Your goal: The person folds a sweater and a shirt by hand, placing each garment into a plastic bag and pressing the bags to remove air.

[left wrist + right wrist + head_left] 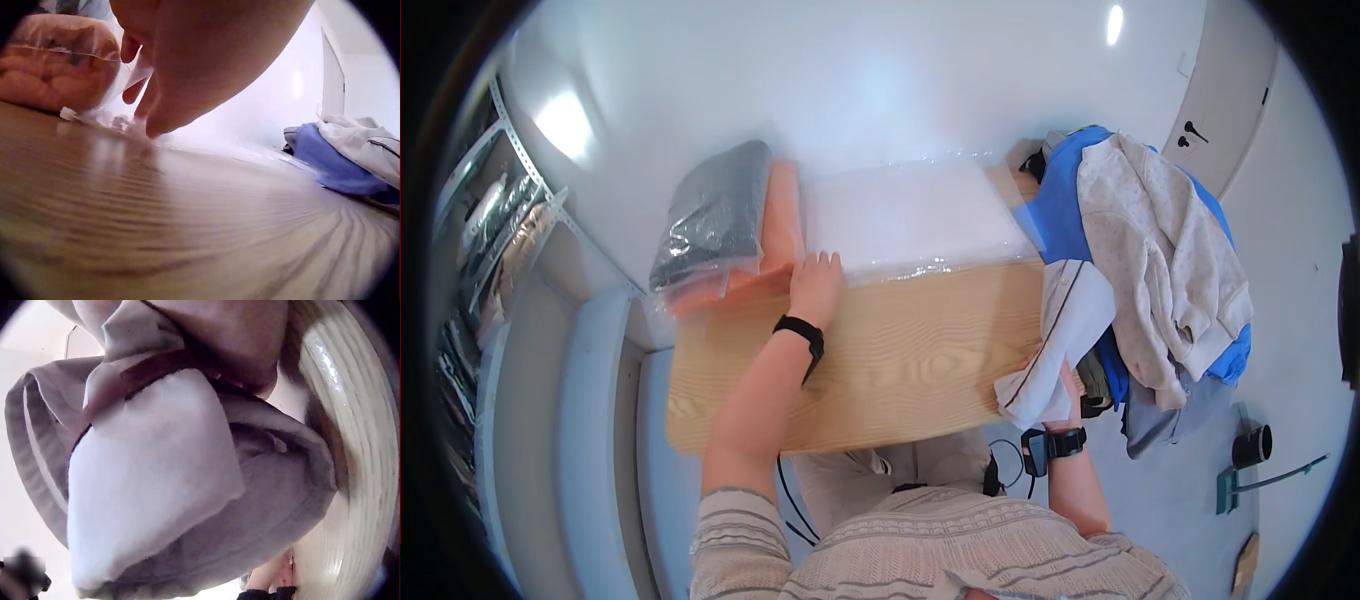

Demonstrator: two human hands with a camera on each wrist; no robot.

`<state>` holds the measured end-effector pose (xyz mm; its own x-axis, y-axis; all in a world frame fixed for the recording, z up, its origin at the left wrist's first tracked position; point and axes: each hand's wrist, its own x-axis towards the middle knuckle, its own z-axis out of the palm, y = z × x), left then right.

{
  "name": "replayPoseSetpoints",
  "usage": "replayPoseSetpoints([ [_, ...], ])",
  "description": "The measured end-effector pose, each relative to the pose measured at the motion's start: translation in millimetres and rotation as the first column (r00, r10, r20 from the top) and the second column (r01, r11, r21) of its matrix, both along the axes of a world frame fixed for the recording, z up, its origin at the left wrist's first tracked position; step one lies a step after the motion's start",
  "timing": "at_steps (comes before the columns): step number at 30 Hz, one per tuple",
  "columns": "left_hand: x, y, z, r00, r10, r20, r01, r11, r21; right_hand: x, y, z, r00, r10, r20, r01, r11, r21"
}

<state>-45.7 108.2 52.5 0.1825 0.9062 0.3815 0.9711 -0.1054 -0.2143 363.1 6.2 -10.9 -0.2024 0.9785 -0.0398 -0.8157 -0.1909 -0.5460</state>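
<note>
My left hand (pixel 815 290) rests at the near left corner of a stack of flat clear plastic bags (pixel 920 215). Its fingers reach down to the plastic edge in the left wrist view, beside a bagged orange garment (pixel 59 69). At the table's right edge my right hand (pixel 240 337) grips a white garment (pixel 1072 300) with a dark stripe. The cloth hangs in folds from it and hides most of the fingers. A grey-looking side of the same cloth (pixel 250 506) shows in the right wrist view.
A grey garment in clear plastic (pixel 715 215) lies on the orange one at the wooden table's (pixel 870 350) left end. Blue (pixel 1060 200) and cream (pixel 1155 250) clothes pile up at the right, hanging over the edge. Shelving (pixel 550 330) with bagged clothes stands left.
</note>
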Motion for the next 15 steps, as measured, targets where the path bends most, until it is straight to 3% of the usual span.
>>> replayPoseSetpoints([
  [2,0.6,8.0,2.4,0.996,0.039,-0.08,-0.036,0.999,0.039,-0.6,2.0,0.1,0.999,-0.036,0.035,0.038,0.998,-0.054],
  [4,5.9,5.5,15.4,0.983,0.088,-0.164,-0.127,0.96,-0.249,-0.5,-1.5,1.6,0.993,-0.004,0.116,0.01,0.999,-0.048],
  [8,10.3,5.3,15.6,0.991,0.093,-0.092,-0.114,0.957,-0.268,-3.5,-7.4,10.2,0.993,0.027,0.113,-0.026,1.0,-0.015],
  [10,10.7,3.9,1.1,0.993,-0.108,0.045,0.105,0.993,0.062,-4.0,-9.2,9.4,0.995,0.016,0.096,-0.015,1.0,-0.016],
  [11,14.8,0.3,5.1,0.993,-0.112,0.042,0.109,0.992,0.058,-4.5,-10.4,10.5,0.996,0.012,0.092,-0.011,1.0,-0.02],
  [13,27.9,-9.9,20.3,1.0,0.024,-0.014,-0.028,0.945,-0.326,-4.9,-10.9,14.7,0.994,0.027,0.103,-0.025,1.0,-0.017],
  [15,38.0,-19.5,17.7,0.999,0.012,-0.044,-0.025,0.952,-0.305,-4.4,-11.5,18.0,0.99,0.022,0.138,-0.021,1.0,-0.014],
])
